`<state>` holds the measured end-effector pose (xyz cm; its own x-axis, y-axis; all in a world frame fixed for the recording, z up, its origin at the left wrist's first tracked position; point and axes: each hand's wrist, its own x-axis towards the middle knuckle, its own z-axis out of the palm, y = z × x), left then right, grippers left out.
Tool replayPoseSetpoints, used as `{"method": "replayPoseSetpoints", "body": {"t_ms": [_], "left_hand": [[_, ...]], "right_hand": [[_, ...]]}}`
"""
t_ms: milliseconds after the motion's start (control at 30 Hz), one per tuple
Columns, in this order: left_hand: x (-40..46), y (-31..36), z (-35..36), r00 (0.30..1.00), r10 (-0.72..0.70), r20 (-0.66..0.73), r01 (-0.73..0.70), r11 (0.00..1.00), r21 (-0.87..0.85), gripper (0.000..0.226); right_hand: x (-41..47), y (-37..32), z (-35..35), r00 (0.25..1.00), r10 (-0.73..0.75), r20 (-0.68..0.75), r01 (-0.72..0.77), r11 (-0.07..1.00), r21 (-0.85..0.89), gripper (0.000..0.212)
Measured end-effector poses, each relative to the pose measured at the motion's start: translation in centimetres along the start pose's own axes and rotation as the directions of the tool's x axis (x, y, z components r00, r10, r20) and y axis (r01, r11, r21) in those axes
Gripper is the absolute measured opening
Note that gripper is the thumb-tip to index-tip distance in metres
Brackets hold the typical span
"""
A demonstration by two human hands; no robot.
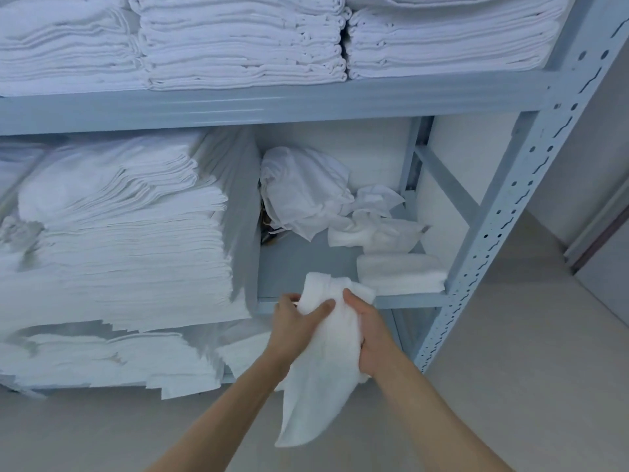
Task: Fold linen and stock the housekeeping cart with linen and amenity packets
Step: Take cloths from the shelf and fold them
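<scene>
Both hands grip one soft white terry towel (323, 356) in mid-air, just in front of the lower shelf's front lip. The left hand (296, 323) pinches it with thumb across the cloth near the top, while the right hand (369, 330) curls round the opposite edge. The towel's top is bunched between them and its loose tail hangs toward six o'clock.

That hanging tail is the likely trouble: bunched rather than squared, the cloth could fold crooked, or slip from the grip and drop to the pale floor (510, 386).

At one o'clock from the towel lies a small folded white towel (401, 274) on the pale grey-blue metal shelf (306, 264). Beyond it, at twelve o'clock, sit crumpled white cloths (374, 229) and a rumpled white fabric bag (303, 189), which crowd the back of that bay. At ten o'clock a tall stack of folded white sheets (129, 247) leans close beside the bay. No housekeeping cart is in view.
</scene>
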<state>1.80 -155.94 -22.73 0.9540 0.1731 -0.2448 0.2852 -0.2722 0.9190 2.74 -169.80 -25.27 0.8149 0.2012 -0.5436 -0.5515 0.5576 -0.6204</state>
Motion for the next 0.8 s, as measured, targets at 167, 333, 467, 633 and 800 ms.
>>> {"method": "replayPoseSetpoints", "body": {"t_ms": [167,333,467,633,800], "left_hand": [[-0.2,-3.0,2.0,0.989,0.12,-0.089,-0.111,0.989,0.101,0.032],[0.9,-2.1,3.0,0.998,-0.033,0.053,0.036,0.997,-0.071,0.019],[1.5,-0.4,3.5,0.983,-0.141,0.119,0.182,0.842,-0.507,0.015],[1.4,1.2,6.6,0.968,-0.196,0.159,0.251,0.712,-0.656,0.018],[1.3,1.9,7.9,0.967,-0.174,0.185,0.251,0.769,-0.588,0.032]], "right_hand": [[-0.1,-1.9,-0.4,0.995,-0.012,-0.1,0.021,0.995,0.095,0.043],[-0.4,-4.0,-2.0,0.999,-0.037,0.0,0.037,0.993,0.116,0.059],[-1.0,-4.8,-5.3,0.983,-0.086,0.163,0.066,0.99,0.125,0.064],[-1.9,-3.3,-8.2,0.986,0.004,0.168,0.023,0.987,-0.157,0.028],[-2.5,-4.9,-11.9,0.995,0.094,0.04,-0.075,0.94,-0.333,0.038]]}}
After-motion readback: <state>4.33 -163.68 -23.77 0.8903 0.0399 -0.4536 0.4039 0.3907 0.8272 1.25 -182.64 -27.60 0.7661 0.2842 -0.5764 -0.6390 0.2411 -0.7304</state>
